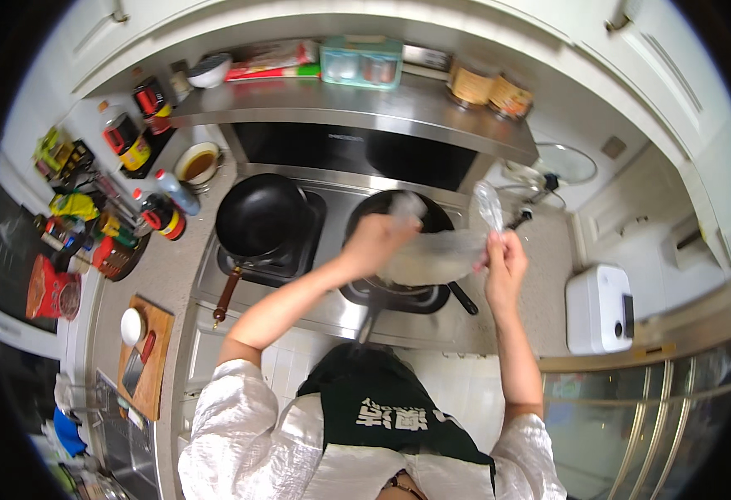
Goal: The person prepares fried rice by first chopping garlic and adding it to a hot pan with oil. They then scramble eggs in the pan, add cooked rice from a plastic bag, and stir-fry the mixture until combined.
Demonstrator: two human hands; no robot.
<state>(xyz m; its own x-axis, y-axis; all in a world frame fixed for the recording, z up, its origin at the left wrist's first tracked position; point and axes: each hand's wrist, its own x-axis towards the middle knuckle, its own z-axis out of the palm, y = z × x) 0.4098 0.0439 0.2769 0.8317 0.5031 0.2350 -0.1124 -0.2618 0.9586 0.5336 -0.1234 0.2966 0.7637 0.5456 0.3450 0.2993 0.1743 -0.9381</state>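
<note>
A clear plastic bag is stretched between my hands above the right burner. Its contents look pale, but blur hides what they are. My left hand grips one gathered end, with loose plastic sticking up past the fingers. On the other side, my right hand pinches the twisted end, and a tuft of plastic rises above it. Beneath the bag, a dark pan with its handle towards me is partly covered by the bag and my left hand. A black wok with a wooden handle rests on the left burner.
A cutting board at left bears a cleaver and a white bowl. Sauce bottles and a bowl of brown liquid stand left of the stove. A steel shelf overhangs the back. At right are a white appliance and a glass lid.
</note>
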